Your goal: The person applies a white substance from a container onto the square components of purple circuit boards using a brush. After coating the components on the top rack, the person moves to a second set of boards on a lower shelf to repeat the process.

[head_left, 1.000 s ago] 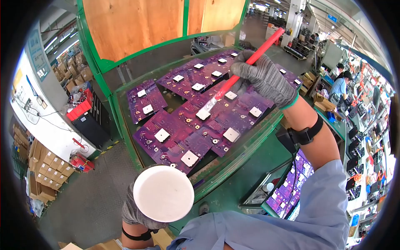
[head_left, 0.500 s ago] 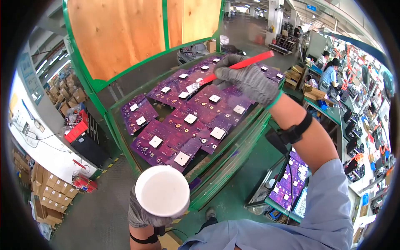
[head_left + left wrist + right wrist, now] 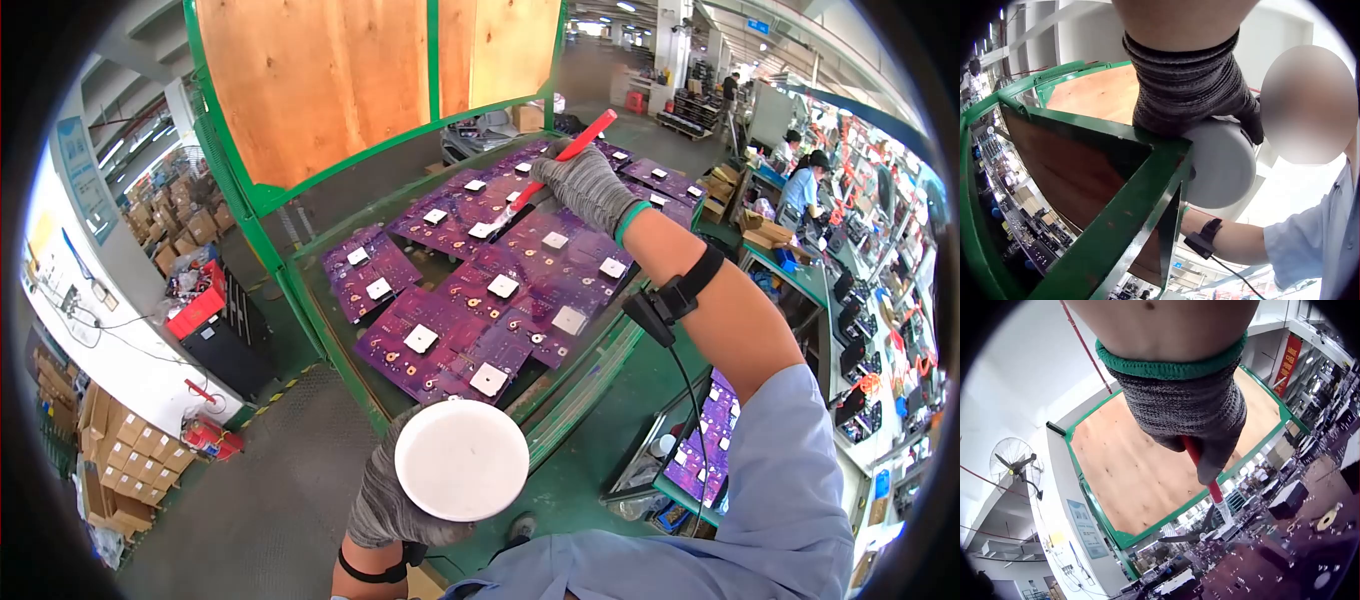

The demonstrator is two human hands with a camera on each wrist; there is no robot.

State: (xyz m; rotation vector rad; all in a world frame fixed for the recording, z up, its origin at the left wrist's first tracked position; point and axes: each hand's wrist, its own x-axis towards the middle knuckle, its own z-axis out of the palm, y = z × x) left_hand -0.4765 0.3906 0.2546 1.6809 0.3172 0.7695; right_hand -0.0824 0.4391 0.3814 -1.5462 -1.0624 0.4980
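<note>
My gloved right hand (image 3: 590, 188) grips a red-handled brush (image 3: 588, 135), its handle slanting up to the right. The brush's pale bristles are right at a white-topped square chip (image 3: 481, 231) on a purple circuit board (image 3: 450, 213) toward the back of the table. In the right wrist view, the red handle (image 3: 1215, 491) comes out below the glove's fingers. My gloved left hand (image 3: 385, 495) holds a round white tub (image 3: 462, 460) in front of the table; something white fills its opening. The left wrist view shows the tub (image 3: 1221, 165) from below, with fingers around its side.
Several purple boards with white-topped chips cover the green-framed table (image 3: 345, 362). A green-framed wooden panel (image 3: 320, 90) rises behind it. More boards (image 3: 703, 450) lie on a lower stand at right. Cartons (image 3: 135, 450) are stacked at left, and a person (image 3: 800, 190) sits at a bench.
My right hand has carried the brush from a middle chip to one farther back, lowering its bristles onto that chip. The left hand keeps holding the tub, which sits farther right in view.
</note>
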